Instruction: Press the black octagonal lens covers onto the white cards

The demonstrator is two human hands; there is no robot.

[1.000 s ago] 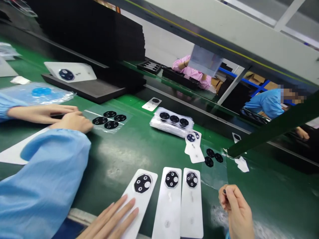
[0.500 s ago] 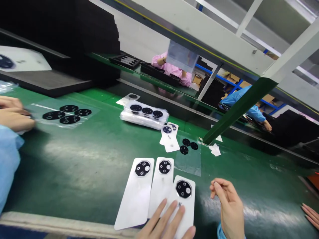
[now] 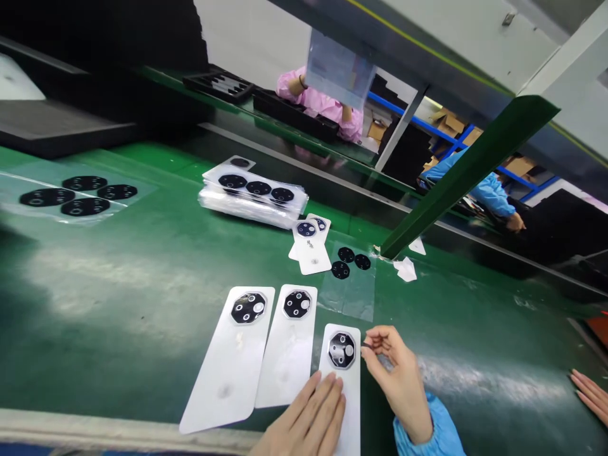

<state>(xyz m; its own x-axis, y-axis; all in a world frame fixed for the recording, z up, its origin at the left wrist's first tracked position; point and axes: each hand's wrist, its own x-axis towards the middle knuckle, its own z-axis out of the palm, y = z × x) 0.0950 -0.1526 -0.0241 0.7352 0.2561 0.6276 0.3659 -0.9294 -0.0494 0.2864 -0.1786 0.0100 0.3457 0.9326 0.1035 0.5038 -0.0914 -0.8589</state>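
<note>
You press your left hand (image 3: 308, 415) flat on the right panel (image 3: 350, 392), fingers straight, held close together and aimed toward the far side, their tips just on the near side of its black disc (image 3: 342, 350). That hand is spread over the surface rather than closed around anything; its wrist runs out of view at the near edge, and the thumb cannot be made out.

Your right hand (image 3: 396, 380) comes in from the near right, blue cuff (image 3: 422, 430) at the wrist, thumb and fingers curled into a pinch pointing left. A dark bit (image 3: 367, 346), too small to identify, shows between the fingertips, just beside the panel's right edge and level with the disc. Whether the fingertips touch the panel, you cannot tell from here.

The right panel lies on the green bench (image 3: 142, 316), its near part running under your left hand. To its left lie the middle panel (image 3: 287, 361) and the left panel (image 3: 232, 367), each with its own black disc at the far end.

Beyond them are a clear sheet (image 3: 349, 301) bearing three discs, two overlapping cards (image 3: 313, 258) and a wrapped stack (image 3: 251, 206). At the far right edge of view, another person's fingers (image 3: 591, 396) rest low over the bench.
</note>
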